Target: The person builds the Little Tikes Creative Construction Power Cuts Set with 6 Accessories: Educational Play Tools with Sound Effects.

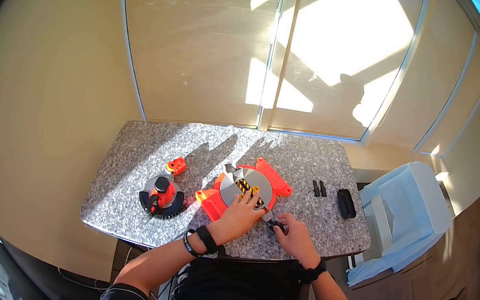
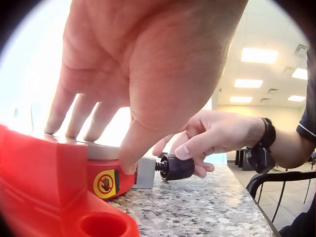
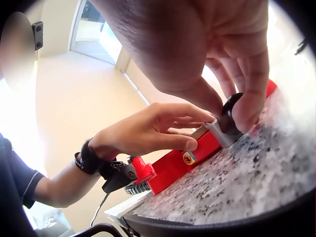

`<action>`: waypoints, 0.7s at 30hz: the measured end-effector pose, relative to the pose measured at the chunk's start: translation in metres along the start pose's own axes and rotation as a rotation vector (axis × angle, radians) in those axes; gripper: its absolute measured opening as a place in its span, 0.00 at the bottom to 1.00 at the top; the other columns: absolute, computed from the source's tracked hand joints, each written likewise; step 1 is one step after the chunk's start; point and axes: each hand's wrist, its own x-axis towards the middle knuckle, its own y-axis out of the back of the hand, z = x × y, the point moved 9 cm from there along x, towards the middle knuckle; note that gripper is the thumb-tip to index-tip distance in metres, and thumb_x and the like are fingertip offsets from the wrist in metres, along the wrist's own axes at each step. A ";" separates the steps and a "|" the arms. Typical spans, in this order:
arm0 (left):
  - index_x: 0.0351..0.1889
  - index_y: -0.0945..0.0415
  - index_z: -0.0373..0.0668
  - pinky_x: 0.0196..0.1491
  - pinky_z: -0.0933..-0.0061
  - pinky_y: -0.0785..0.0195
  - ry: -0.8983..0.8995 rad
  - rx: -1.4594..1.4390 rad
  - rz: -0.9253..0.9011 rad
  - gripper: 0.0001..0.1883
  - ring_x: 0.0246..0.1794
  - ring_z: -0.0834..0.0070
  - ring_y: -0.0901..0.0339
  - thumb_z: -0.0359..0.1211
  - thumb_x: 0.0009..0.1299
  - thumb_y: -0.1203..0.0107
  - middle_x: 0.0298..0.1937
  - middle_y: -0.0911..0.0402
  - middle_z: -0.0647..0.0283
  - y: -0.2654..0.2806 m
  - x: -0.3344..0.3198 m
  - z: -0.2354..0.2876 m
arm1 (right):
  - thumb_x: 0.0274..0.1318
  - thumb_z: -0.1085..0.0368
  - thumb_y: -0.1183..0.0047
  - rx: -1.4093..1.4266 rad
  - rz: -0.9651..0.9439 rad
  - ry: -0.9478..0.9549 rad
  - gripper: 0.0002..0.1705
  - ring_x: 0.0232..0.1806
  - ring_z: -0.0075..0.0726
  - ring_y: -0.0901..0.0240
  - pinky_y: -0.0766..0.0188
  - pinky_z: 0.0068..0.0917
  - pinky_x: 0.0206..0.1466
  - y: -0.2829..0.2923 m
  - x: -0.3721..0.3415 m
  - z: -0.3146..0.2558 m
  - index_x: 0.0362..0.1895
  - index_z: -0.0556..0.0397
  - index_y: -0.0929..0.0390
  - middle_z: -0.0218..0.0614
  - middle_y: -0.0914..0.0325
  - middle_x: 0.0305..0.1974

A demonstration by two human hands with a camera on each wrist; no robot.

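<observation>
A red base with a grey round plate (image 1: pixel 232 194) lies flat on the speckled table. My left hand (image 1: pixel 236 218) rests on it, fingers spread over the plate and the thumb against the red side by a yellow warning label (image 2: pixel 105 183). At the base's near right edge, a black knob (image 2: pixel 178 167) on a threaded, spring-like shaft sticks out of a grey metal arm (image 2: pixel 144 173). My right hand (image 1: pixel 296 240) pinches that knob between thumb and fingers, seen also in the right wrist view (image 3: pixel 231 116).
A red and black saw-like part (image 1: pixel 162 195) stands on the left of the table, with a small red piece (image 1: pixel 176 165) behind it. Two black strips (image 1: pixel 320 189) and a black tray (image 1: pixel 346 204) lie at the right. A bin with a pale blue liner (image 1: pixel 406 213) stands beside the table.
</observation>
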 end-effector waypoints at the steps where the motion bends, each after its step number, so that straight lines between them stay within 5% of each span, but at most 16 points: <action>1: 0.61 0.24 0.50 0.70 0.35 0.41 0.003 0.001 -0.004 0.18 0.76 0.36 0.39 0.31 0.72 0.45 0.76 0.37 0.36 0.000 0.000 0.000 | 0.54 0.63 0.30 -0.016 -0.002 0.003 0.26 0.30 0.41 0.18 0.20 0.39 0.40 0.000 0.001 -0.002 0.56 0.56 0.24 0.48 0.16 0.45; 8: 0.61 0.24 0.50 0.70 0.35 0.41 -0.001 -0.010 0.000 0.18 0.76 0.35 0.39 0.31 0.73 0.45 0.76 0.37 0.36 0.001 0.000 0.000 | 0.50 0.66 0.28 -0.057 0.020 0.110 0.30 0.31 0.40 0.18 0.20 0.37 0.40 0.005 -0.001 -0.018 0.57 0.56 0.24 0.46 0.17 0.45; 20: 0.62 0.24 0.50 0.70 0.34 0.41 -0.005 -0.017 0.018 0.19 0.76 0.35 0.39 0.31 0.72 0.44 0.76 0.38 0.37 -0.002 0.000 -0.001 | 0.54 0.66 0.32 0.006 -0.035 -0.004 0.27 0.30 0.41 0.18 0.20 0.35 0.40 0.000 0.001 -0.008 0.58 0.56 0.23 0.50 0.17 0.51; 21: 0.62 0.24 0.50 0.70 0.34 0.41 -0.005 -0.015 0.017 0.19 0.76 0.35 0.39 0.31 0.72 0.44 0.76 0.38 0.37 -0.002 0.000 -0.001 | 0.54 0.67 0.32 -0.005 -0.040 0.011 0.26 0.40 0.49 0.18 0.21 0.40 0.47 0.001 0.000 -0.012 0.57 0.56 0.23 0.51 0.17 0.50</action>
